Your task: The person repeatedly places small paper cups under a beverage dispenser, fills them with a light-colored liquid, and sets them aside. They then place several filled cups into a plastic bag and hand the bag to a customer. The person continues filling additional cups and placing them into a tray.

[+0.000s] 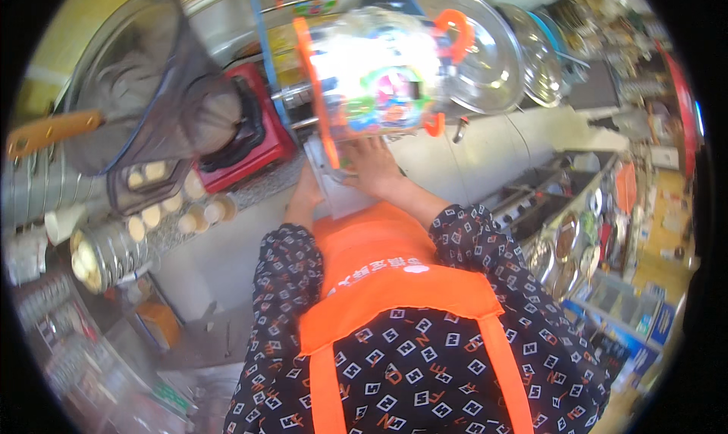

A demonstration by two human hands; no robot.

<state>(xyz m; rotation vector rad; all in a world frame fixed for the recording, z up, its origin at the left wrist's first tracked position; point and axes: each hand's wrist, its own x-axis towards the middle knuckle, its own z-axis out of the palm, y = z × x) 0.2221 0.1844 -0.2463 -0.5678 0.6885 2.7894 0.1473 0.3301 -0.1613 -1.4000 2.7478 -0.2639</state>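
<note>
My right hand (373, 165) reaches forward with its fingers extended, just below a large clear plastic container (392, 101) that has orange fittings and a colourful label. Its thumb lies by a pale flat panel (333, 192), which slopes down towards my orange apron (369, 235). On the panel's other side is my left hand (307, 192); the panel hides most of its fingers. Strong glare washes out the container's middle. Whether either hand grips anything cannot be made out.
Left of me, a big grey vessel (142, 76) with a wooden handle (54, 131) overlaps a red tabletop stove (253, 150). Several pale cup-like things (213, 211) line the speckled counter edge (256, 184). To the right are round metal trays (483, 53) and a compartmented rack (546, 189).
</note>
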